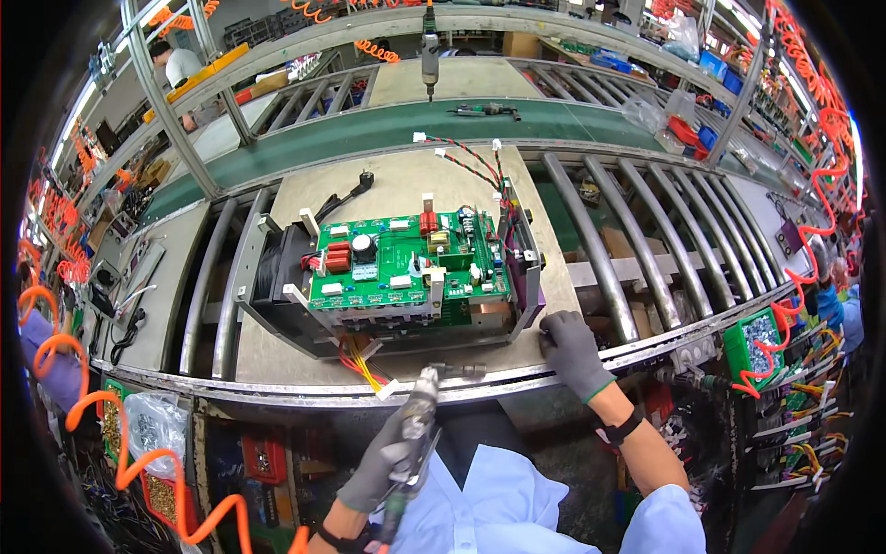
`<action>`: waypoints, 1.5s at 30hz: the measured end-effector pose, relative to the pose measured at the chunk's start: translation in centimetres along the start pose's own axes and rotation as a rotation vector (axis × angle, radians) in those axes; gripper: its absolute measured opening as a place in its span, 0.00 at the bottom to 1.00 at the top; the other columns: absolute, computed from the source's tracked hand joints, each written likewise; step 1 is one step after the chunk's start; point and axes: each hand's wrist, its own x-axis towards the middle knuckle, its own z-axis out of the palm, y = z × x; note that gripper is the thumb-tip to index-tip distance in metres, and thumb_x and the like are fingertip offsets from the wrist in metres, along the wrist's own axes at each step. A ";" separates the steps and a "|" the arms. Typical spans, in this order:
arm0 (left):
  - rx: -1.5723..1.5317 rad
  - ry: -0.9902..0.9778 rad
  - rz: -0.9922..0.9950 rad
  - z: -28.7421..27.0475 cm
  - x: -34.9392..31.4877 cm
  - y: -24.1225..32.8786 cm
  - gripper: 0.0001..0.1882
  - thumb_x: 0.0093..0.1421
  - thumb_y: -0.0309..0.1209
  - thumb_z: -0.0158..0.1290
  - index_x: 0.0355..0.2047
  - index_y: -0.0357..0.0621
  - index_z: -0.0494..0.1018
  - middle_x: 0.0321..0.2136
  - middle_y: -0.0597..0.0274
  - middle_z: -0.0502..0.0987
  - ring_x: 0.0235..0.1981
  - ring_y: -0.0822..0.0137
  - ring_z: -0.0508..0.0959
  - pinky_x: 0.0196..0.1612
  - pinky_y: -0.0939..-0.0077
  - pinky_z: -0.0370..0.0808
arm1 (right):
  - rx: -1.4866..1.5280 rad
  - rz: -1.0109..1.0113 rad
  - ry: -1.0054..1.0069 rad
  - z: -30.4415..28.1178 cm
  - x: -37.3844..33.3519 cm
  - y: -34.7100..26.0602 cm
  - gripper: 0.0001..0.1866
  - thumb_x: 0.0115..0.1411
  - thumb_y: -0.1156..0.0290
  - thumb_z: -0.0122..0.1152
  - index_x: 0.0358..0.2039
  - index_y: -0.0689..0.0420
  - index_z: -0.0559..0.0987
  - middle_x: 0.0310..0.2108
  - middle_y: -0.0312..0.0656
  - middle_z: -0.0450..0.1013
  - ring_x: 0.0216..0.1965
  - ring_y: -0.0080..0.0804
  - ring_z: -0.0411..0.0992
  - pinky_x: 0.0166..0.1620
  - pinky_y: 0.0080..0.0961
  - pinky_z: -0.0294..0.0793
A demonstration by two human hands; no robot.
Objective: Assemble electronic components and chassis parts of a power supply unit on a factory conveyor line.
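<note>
In my gloved left hand (377,473), an air screwdriver (415,425) points up and away from me, its bit end close to the bench's front edge. My right hand (574,353), also gloved, rests by the near right corner of an open device with curled fingers; what they hold, if anything, is hidden. That device has a green circuit board (397,263) on top, a black fan (281,268) at its left and a purple end panel (530,300) at its right. Yellow and red wires (360,362) hang from its front, ending in a white connector.
The device stands on a board (305,189) between metal rollers (600,245). A green belt (341,129) runs behind, with another screwdriver (484,110) lying on it and one hanging above (430,65). An orange coiled hose (166,462) crosses lower left. A green screw bin (752,340) stands right.
</note>
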 end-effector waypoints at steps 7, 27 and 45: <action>0.000 -0.034 -0.150 -0.1 2.5 -1.6 0.40 0.49 0.28 0.54 0.63 0.39 0.55 0.40 0.52 0.74 0.40 0.55 0.82 0.41 0.59 0.84 | 0.361 0.244 0.189 -0.7 -3.1 -1.9 0.12 0.54 0.72 0.68 0.39 0.59 0.79 0.32 0.45 0.75 0.30 0.39 0.74 0.35 0.33 0.75; -0.169 -0.153 -0.262 -0.2 4.2 -1.6 0.25 0.52 0.30 0.62 0.49 0.40 0.66 0.31 0.52 0.78 0.26 0.61 0.82 0.30 0.71 0.81 | 0.605 0.325 0.045 2.2 -5.1 -7.1 0.13 0.62 0.74 0.62 0.47 0.62 0.82 0.26 0.42 0.76 0.24 0.27 0.76 0.29 0.27 0.74; -0.086 -0.203 -0.210 1.5 4.8 -0.2 0.27 0.53 0.31 0.64 0.50 0.41 0.64 0.32 0.51 0.78 0.27 0.61 0.83 0.30 0.69 0.81 | 1.022 0.685 0.088 2.2 -4.0 -8.2 0.13 0.69 0.67 0.58 0.35 0.64 0.80 0.23 0.35 0.74 0.22 0.16 0.71 0.23 0.16 0.70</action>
